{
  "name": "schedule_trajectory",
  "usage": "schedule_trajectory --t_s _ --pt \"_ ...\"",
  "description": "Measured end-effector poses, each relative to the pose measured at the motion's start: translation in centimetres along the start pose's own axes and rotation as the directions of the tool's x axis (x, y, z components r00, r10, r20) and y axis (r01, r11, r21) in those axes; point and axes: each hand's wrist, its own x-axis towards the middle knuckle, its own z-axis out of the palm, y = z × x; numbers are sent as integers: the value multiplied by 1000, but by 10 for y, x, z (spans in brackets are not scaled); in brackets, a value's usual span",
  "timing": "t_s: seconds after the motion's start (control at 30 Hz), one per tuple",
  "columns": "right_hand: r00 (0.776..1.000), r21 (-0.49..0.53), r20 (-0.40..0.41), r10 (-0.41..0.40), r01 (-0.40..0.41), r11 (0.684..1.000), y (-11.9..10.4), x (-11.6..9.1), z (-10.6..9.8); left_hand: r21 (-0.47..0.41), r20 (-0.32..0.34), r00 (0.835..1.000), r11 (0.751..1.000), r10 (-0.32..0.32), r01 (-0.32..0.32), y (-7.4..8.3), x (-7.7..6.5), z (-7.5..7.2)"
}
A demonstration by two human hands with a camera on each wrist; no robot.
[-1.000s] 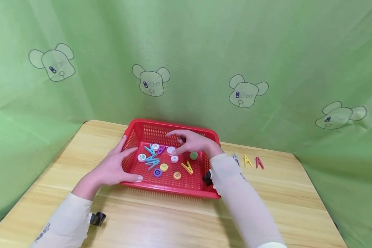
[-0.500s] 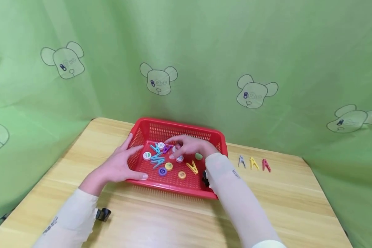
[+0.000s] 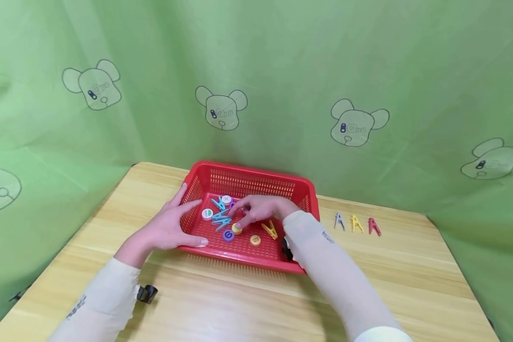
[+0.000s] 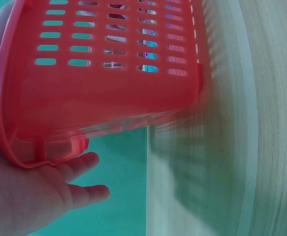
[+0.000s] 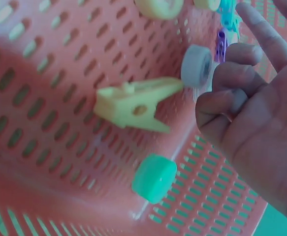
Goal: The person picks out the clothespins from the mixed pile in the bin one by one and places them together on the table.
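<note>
Head view: at lower left of centre, the left grip (image 3: 166,229) lies straight-fingered against the red slotted basket (image 3: 248,259). Mid-frame inside it, the right grip (image 3: 261,208), thumb over a round yellow cap (image 3: 235,231), forefinger parted, visibly holds nothing; the step looks like picking out, likely calling for a pinch next. To the cap's upper left lie overlapping blue clothespins (image 3: 221,221).

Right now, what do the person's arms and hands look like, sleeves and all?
The left hand and right hand wear no gloves. The left sleeve and right sleeve are off-white, each with dark lettering too small to read. A small black device sits near each wrist.
</note>
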Motion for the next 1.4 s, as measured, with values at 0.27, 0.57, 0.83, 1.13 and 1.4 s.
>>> schedule_trajectory --t_s 0.27,0.57,0.83,1.13,1.4 --pt "1000 -29 -2 18 -18 999 0 4 6 3 -3 1000 1000 5 -5 -1 -1 1" --pt "998 -80 -46 39 -42 996 -2 3 3 5 -10 1000 1000 1 -1 -1 0 0" --pt "997 -85 -39 70 -73 994 -2 2 5 -5 -8 1000 1000 -4 4 -2 0 1" --pt "996 -106 -56 64 -70 992 -2 5 5 7 -11 1000 1000 11 -11 -3 2 0" --pt "997 -117 -61 50 -57 992 0 11 9 11 -7 1000 1000 5 -5 -1 0 0"
